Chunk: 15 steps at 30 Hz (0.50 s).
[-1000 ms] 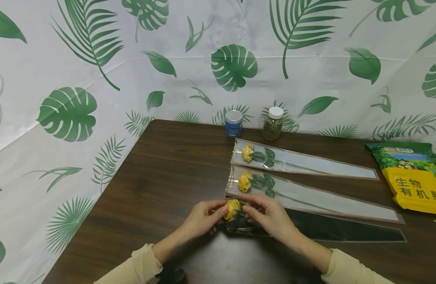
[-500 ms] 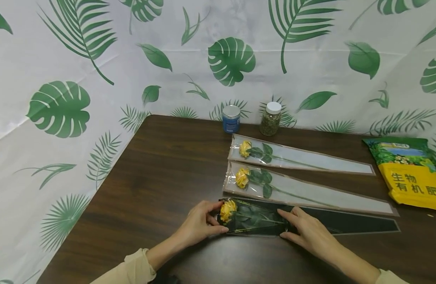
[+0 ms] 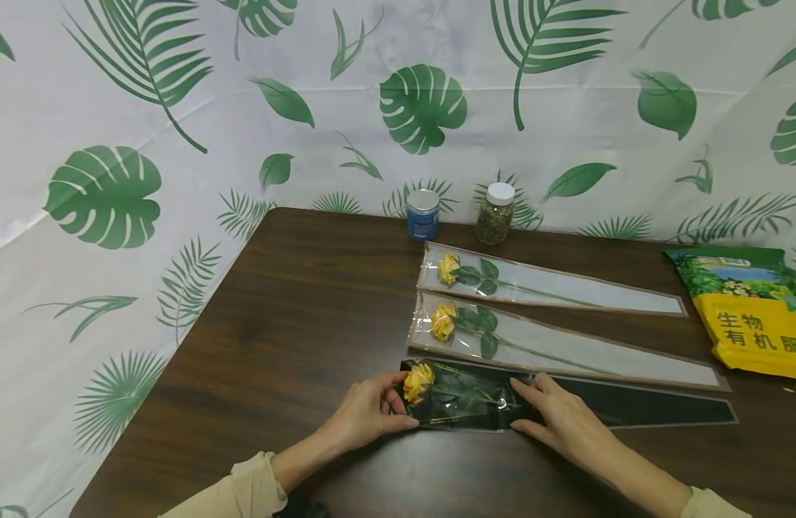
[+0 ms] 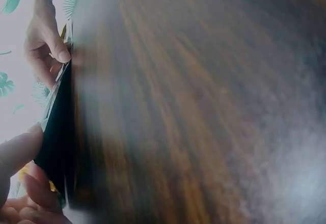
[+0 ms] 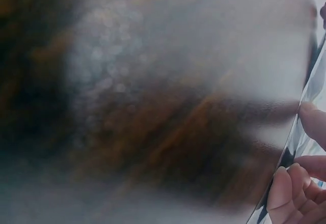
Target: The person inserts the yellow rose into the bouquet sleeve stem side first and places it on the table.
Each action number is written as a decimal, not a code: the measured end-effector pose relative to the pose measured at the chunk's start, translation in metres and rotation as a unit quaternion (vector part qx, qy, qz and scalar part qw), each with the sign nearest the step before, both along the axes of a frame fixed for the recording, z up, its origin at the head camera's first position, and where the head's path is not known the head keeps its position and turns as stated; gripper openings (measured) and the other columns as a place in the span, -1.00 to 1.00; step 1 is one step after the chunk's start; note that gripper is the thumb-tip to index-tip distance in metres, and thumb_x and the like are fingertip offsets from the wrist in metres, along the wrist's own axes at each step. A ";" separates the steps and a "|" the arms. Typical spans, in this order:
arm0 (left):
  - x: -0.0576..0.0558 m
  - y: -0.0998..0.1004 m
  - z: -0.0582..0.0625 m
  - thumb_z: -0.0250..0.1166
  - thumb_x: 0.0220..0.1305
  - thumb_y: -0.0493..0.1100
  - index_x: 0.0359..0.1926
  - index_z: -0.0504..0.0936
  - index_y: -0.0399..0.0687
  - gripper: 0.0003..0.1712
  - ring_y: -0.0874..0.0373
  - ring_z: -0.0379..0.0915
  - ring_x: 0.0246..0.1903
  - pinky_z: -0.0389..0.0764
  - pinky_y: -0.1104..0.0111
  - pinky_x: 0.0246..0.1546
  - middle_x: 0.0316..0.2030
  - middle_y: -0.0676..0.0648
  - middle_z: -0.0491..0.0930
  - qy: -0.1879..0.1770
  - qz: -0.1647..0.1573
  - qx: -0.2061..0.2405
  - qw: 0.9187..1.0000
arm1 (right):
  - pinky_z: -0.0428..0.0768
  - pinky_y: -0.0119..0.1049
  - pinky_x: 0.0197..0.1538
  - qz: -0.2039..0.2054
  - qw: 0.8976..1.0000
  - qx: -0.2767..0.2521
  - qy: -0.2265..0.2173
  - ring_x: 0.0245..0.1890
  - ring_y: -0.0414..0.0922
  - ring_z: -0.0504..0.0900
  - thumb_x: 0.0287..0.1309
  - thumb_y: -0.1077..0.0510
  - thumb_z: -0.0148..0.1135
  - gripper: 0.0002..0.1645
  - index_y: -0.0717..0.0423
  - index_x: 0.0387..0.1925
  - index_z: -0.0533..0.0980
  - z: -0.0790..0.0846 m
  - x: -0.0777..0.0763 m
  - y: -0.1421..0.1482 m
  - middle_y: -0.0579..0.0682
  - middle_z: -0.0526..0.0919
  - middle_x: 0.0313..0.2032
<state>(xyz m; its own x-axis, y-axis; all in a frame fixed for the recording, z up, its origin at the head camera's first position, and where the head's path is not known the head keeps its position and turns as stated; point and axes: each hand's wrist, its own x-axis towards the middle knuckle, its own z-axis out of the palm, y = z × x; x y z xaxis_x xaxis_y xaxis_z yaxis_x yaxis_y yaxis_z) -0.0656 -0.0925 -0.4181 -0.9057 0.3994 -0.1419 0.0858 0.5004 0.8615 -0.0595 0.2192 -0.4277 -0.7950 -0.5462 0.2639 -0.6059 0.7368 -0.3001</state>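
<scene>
A black flower sleeve [image 3: 657,401] with a clear front lies nearest the person, its narrow end pointing right. Inside its wide end is a yellow rose [image 3: 418,382]; leaves and part of the stem show dimly behind the film. My left hand [image 3: 371,409] holds the wide end by its two edges, thumb on the near side, beside the bloom. Farther along, my right hand [image 3: 560,414] grips the sleeve across its width between thumb and fingers. The left wrist view shows the sleeve's dark underside [image 4: 57,132] slightly tilted off the table between both hands.
Two pale sleeves, a middle one [image 3: 566,352] and a far one [image 3: 586,289], each hold a yellow rose. Behind them stand a blue tin [image 3: 423,216] and a white-capped jar of dried herbs [image 3: 495,214]. A yellow-green fertilizer bag [image 3: 754,316] lies at right on the brown table [image 3: 294,302].
My right hand has moved right, from the bloom to the sleeve's middle. My left hand has gone from touching the petals to holding the sleeve's edges. The last half second shows little movement.
</scene>
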 end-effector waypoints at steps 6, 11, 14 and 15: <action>-0.001 0.000 0.001 0.45 0.01 -0.23 0.18 0.41 -0.37 -0.29 0.38 0.31 -0.68 0.35 0.54 -0.69 -0.55 0.08 0.58 0.000 -0.018 0.008 1.000 | 0.14 -0.59 -0.68 -0.008 1.000 0.011 -0.001 -0.62 -0.46 -0.01 -0.26 0.07 0.52 -0.30 0.36 -0.03 0.55 0.000 0.001 0.001 -0.17 0.27 -0.46; -0.006 -0.001 0.003 0.41 0.06 -0.26 0.18 0.46 -0.31 -0.37 0.39 0.22 -0.72 0.27 0.55 -0.71 -0.58 0.11 0.54 -0.007 -0.067 -0.012 0.998 | 0.14 -0.59 -0.68 -0.009 1.000 0.016 0.004 -0.63 -0.46 -0.01 -0.25 0.06 0.52 -0.30 0.33 -0.02 0.55 0.000 0.002 0.002 -0.16 0.29 -0.45; -0.009 0.000 0.004 0.39 0.08 -0.25 0.22 0.42 -0.28 -0.35 0.39 0.23 -0.71 0.28 0.54 -0.69 -0.55 0.12 0.52 -0.015 -0.093 -0.020 0.995 | 0.11 -0.59 -0.68 -0.015 1.000 0.020 0.009 -0.63 -0.46 -0.02 -0.24 0.04 0.52 -0.30 0.31 -0.01 0.56 -0.002 0.002 0.003 -0.18 0.26 -0.47; -0.010 0.001 0.005 0.40 0.08 -0.21 0.23 0.41 -0.27 -0.32 0.38 0.23 -0.71 0.28 0.54 -0.69 -0.53 0.13 0.52 -0.022 -0.096 -0.020 0.995 | 0.10 -0.59 -0.68 -0.016 1.000 0.021 0.012 -0.63 -0.45 -0.03 -0.25 0.04 0.52 -0.30 0.30 -0.01 0.56 -0.002 0.002 0.003 -0.19 0.24 -0.48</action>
<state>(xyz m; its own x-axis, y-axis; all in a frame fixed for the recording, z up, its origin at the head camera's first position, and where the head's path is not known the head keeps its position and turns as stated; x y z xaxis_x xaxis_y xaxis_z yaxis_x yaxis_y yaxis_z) -0.0755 -0.0917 -0.4131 -0.8059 0.5574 -0.1997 0.1450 0.5128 0.8462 -0.0574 0.2226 -0.4299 -0.8057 -0.5317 0.2612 -0.5888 0.7672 -0.2544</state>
